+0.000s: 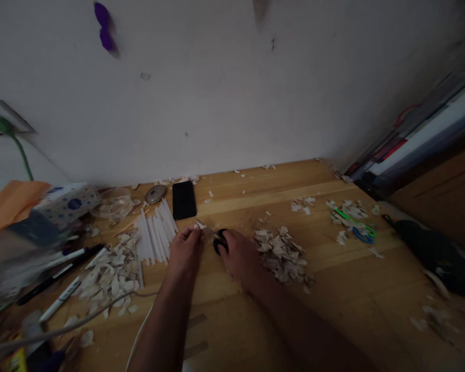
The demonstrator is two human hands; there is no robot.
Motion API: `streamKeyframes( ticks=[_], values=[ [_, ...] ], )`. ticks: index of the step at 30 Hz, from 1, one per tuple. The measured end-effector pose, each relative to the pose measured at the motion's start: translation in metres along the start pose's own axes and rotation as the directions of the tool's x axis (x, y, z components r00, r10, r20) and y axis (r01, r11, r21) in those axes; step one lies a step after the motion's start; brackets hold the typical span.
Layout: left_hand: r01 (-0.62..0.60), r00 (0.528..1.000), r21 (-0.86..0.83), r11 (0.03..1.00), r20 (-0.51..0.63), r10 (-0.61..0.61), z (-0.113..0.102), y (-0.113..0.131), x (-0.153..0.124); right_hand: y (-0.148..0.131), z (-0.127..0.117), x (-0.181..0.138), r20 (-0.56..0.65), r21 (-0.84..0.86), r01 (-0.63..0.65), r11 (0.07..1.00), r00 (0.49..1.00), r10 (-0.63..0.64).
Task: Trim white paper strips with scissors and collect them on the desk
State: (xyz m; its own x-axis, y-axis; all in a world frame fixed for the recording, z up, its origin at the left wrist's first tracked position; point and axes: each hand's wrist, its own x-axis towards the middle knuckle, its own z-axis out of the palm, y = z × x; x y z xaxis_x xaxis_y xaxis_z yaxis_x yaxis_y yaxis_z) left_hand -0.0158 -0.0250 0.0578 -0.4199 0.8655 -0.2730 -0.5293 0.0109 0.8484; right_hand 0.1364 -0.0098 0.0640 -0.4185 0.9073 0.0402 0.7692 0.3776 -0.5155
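My left hand (185, 247) pinches a small pale flake (200, 225) between thumb and fingertips, over the wooden table (217, 305). In my right hand (238, 253) is a pair of scissors (220, 242) with black handles, my fingers closed round them. Their blades point left and reach up to the flake; whether they are cutting it is too small to tell. Just right of my right hand lies a heap of pale, dry, papery flakes (281, 253). Left of my left hand are white strips (155, 232) side by side, with another pile of pale flakes (112, 274) beyond them.
A black phone (184, 200) and an oval metallic object (155, 194) lie toward the wall. Blue-and-green scissors (356, 227) rest among flakes at right. Markers (60, 298), a tissue box (67, 204) and a clear plastic container (114, 204) crowd the left. A cable (73, 325) crosses the front left.
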Motion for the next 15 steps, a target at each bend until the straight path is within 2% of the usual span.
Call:
streamKeyframes(
  ticks=[5,7,10,13,15],
  values=[
    [-0.035,0.998,0.172,0.985,0.05,0.027,-0.012,-0.001,0.005,-0.001,-0.002,0.001,0.006,0.006,-0.018,1.0,1.0,0.018],
    [-0.036,0.997,0.182,0.983,0.074,0.023,-0.014,0.0,0.006,-0.001,-0.002,0.001,0.017,0.018,-0.023,1.0,1.0,0.023],
    [0.006,0.997,0.038,0.999,0.071,-0.009,-0.007,0.001,0.002,0.0,-0.002,0.001,0.014,0.025,-0.035,0.999,0.999,0.034],
    [0.125,0.992,-0.154,0.98,0.03,-0.122,0.005,0.003,-0.006,0.001,0.0,0.001,-0.011,0.02,-0.035,0.999,0.999,0.035],
    [0.17,0.985,-0.222,0.96,-0.003,-0.175,0.013,0.004,-0.01,0.001,0.001,0.001,-0.017,0.013,-0.035,0.999,0.999,0.035]
  ],
)
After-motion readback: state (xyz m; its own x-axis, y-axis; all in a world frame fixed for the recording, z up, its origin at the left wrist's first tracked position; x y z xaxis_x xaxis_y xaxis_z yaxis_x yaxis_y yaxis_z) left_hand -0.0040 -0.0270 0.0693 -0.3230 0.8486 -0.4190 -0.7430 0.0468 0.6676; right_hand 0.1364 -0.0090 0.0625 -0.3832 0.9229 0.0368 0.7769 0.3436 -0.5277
